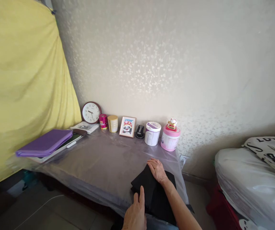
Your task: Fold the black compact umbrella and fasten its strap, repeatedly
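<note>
Two fingers of our left hand [134,216] extend at eight o'clock on the black cloth [150,193], grip unclear; it lies at four o'clock on the table [96,161]. Our right hand [157,171] rests open at twelve, where we should press evenly against creases.

Cloth [155,199] on table [99,159] — tubs [153,135] behind, picture frame [127,126] left, clock [91,112] farther left.

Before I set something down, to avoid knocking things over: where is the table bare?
The broad middle of the table is bare, between the purple folder, picture frame and black cloth. Crowded: the back, from clock to pink-lidded tub, and the near right, around the left hand and right hand.
</note>
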Action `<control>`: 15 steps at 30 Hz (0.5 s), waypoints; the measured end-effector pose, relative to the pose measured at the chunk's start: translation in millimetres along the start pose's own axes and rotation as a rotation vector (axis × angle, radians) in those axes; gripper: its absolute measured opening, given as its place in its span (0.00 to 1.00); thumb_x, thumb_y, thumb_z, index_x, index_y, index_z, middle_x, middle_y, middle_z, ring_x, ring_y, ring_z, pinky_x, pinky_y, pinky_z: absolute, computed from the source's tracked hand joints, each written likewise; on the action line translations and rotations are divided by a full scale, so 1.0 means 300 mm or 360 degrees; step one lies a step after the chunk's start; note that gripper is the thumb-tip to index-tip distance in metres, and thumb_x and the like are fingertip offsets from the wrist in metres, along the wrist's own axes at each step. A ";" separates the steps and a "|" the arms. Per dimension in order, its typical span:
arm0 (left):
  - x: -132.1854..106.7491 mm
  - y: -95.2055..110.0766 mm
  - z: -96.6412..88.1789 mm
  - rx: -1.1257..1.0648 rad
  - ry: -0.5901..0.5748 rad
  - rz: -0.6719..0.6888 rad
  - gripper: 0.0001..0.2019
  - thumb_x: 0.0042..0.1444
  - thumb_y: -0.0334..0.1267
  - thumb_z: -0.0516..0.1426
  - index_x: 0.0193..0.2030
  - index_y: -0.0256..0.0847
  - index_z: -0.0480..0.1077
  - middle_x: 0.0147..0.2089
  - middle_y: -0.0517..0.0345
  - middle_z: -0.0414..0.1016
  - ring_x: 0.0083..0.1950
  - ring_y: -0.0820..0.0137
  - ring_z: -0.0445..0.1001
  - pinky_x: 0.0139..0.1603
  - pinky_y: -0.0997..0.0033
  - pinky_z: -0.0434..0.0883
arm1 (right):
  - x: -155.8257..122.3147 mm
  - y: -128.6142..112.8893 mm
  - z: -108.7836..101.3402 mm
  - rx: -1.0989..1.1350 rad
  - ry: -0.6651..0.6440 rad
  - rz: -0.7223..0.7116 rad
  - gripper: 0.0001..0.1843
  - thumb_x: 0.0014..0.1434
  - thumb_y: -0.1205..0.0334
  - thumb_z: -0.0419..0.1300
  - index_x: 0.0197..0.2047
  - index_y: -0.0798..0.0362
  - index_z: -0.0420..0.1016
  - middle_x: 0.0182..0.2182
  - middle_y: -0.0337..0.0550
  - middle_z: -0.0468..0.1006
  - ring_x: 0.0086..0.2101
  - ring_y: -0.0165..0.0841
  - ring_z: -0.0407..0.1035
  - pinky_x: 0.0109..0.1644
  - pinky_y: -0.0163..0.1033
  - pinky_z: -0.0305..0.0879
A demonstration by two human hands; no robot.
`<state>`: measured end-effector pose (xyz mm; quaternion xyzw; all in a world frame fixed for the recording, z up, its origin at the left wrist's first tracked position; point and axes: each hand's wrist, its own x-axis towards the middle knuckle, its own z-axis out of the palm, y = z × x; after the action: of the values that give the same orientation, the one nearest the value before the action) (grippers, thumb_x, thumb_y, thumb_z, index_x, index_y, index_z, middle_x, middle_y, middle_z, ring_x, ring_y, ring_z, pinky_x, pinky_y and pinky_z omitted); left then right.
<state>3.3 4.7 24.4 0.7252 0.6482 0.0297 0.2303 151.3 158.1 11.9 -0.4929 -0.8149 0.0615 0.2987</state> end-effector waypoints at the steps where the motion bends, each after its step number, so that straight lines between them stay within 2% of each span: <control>1: -0.001 0.001 -0.003 -0.0005 -0.0006 -0.0013 0.44 0.45 0.23 0.51 0.66 0.39 0.30 0.60 0.40 0.55 0.44 0.64 0.72 0.40 0.71 0.67 | 0.015 0.013 0.004 -0.0011 -0.0004 0.0037 0.17 0.62 0.60 0.45 0.41 0.49 0.76 0.44 0.42 0.76 0.51 0.35 0.63 0.56 0.45 0.54; 5: -0.012 0.005 -0.028 -0.0037 -0.0061 -0.0085 0.41 0.50 0.27 0.51 0.65 0.43 0.29 0.53 0.43 0.64 0.44 0.63 0.72 0.41 0.68 0.67 | 0.054 0.036 -0.006 -0.0116 0.0039 0.0199 0.16 0.62 0.62 0.45 0.40 0.49 0.75 0.42 0.42 0.77 0.44 0.32 0.69 0.52 0.39 0.58; 9: -0.019 -0.001 -0.039 -0.0073 -0.0134 -0.0066 0.41 0.52 0.29 0.50 0.65 0.40 0.26 0.43 0.49 0.73 0.45 0.62 0.72 0.42 0.68 0.66 | 0.018 0.003 -0.039 -0.0227 0.0285 0.0352 0.17 0.62 0.62 0.44 0.44 0.55 0.72 0.47 0.51 0.73 0.49 0.39 0.65 0.55 0.47 0.54; 11: -0.018 -0.007 -0.034 -0.0063 -0.0131 -0.0048 0.40 0.52 0.29 0.50 0.65 0.39 0.26 0.41 0.49 0.74 0.44 0.63 0.73 0.42 0.68 0.66 | -0.029 -0.030 -0.041 -0.0202 0.0352 0.0255 0.18 0.63 0.61 0.44 0.47 0.55 0.71 0.48 0.50 0.72 0.51 0.38 0.63 0.56 0.47 0.54; 13: -0.016 -0.013 -0.023 -0.0060 -0.0093 -0.0043 0.40 0.52 0.29 0.51 0.65 0.39 0.27 0.42 0.49 0.74 0.44 0.63 0.73 0.42 0.69 0.66 | -0.075 -0.062 -0.029 -0.0114 0.0281 0.0060 0.18 0.63 0.61 0.44 0.46 0.54 0.71 0.47 0.47 0.73 0.52 0.37 0.61 0.57 0.46 0.54; 15: -0.013 -0.021 -0.012 -0.0086 -0.0056 -0.0032 0.40 0.52 0.29 0.51 0.65 0.40 0.27 0.42 0.49 0.74 0.44 0.64 0.73 0.42 0.70 0.65 | -0.103 -0.078 -0.014 -0.0053 0.0248 -0.0007 0.17 0.62 0.62 0.45 0.47 0.52 0.72 0.49 0.47 0.72 0.54 0.37 0.59 0.58 0.48 0.53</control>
<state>-4.3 2.5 26.3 0.7127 0.6501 0.0322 0.2616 146.1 119.5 11.4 -0.4995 -0.7911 0.0088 0.3530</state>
